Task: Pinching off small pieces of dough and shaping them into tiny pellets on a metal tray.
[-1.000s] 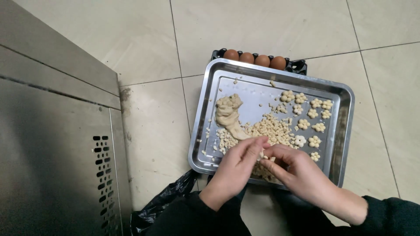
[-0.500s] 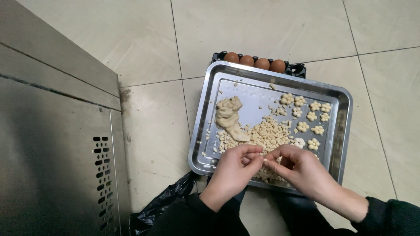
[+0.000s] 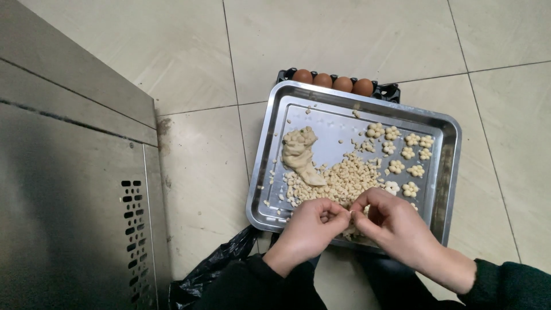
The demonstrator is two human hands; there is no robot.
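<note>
A rectangular steel tray [image 3: 446, 166] rests on the tiled floor. In it lie a lump of pale dough [image 3: 301, 152], a heap of small dough balls [image 3: 344, 179] and several flower-shaped clusters of balls [image 3: 408, 154] at the right. My left hand [image 3: 310, 232] and my right hand [image 3: 393, 227] meet over the tray's near edge, fingertips pinched together on small dough balls. What sits between the fingers is mostly hidden.
A dark carton of brown eggs [image 3: 333, 80] stands behind the tray. A steel cabinet with vent holes [image 3: 74, 195] fills the left side. A black plastic bag [image 3: 215, 267] lies by my knees. Beige floor tiles surround everything.
Both hands have drawn back from the heap of balls toward the tray's near edge and closed together, fingertips now touching.
</note>
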